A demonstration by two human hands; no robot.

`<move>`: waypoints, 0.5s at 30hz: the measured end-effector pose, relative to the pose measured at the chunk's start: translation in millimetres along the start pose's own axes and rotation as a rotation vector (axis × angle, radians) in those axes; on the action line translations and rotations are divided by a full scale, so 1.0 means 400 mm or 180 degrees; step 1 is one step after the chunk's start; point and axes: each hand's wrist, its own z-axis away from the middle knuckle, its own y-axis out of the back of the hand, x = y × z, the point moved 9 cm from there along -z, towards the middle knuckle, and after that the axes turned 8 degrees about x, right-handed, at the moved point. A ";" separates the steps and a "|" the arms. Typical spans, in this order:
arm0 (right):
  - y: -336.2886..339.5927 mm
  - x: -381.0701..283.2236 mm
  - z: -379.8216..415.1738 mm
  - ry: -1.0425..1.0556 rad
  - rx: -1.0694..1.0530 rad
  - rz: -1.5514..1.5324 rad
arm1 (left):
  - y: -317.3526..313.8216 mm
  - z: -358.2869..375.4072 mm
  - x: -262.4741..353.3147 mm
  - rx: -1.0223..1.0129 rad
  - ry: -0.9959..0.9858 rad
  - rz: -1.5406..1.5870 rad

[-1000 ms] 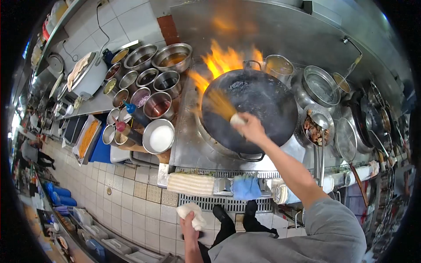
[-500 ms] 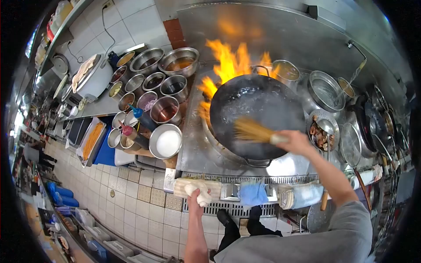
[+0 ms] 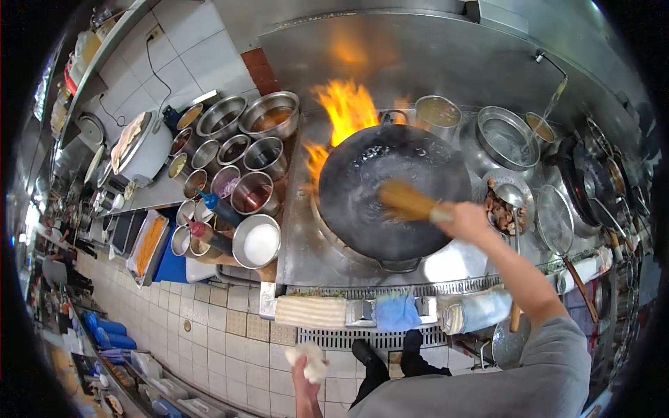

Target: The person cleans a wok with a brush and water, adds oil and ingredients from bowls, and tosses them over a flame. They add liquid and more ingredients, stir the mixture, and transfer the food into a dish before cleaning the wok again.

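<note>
My right hand [image 3: 465,221] is closed around the handle of a bamboo brush [image 3: 407,201], whose blurred bristles are inside the black wok [image 3: 355,226]. Bubbling liquid shows in the wok, and flames [image 3: 346,110] rise behind its left rim. My left hand [image 3: 304,382] holds a bunched white cloth [image 3: 307,361] below the counter's front edge, over the tiled floor.
Metal bowls and a bowl of white powder [image 3: 261,244] stand left of the stove. To the right are a strainer of meat with a ladle [image 3: 509,194], a water-filled pan [image 3: 507,136] and a wire strainer [image 3: 555,217]. Folded towels [image 3: 310,311] lie along the front edge.
My left hand has moved down with the white cloth, away from the striped towel. The brush has shifted within the wok, and the flames are lower. The view has shifted slightly.
</note>
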 end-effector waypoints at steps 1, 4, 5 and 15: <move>0.018 0.059 -0.048 -0.0164 0.0248 0.0040 | 0.013 0.034 -0.011 -0.0107 0.0114 0.0042; 0.010 0.103 -0.229 -0.1079 0.1045 -0.0681 | -0.048 0.092 -0.033 -0.0352 0.0126 -0.0160; -0.032 0.061 -0.259 -0.1276 0.0969 -0.1397 | -0.065 0.079 -0.049 -0.0354 0.0125 -0.0377; 0.046 -0.033 0.045 0.0131 -0.0301 0.0280 | -0.384 0.013 -0.089 -0.0934 -0.0209 -0.0770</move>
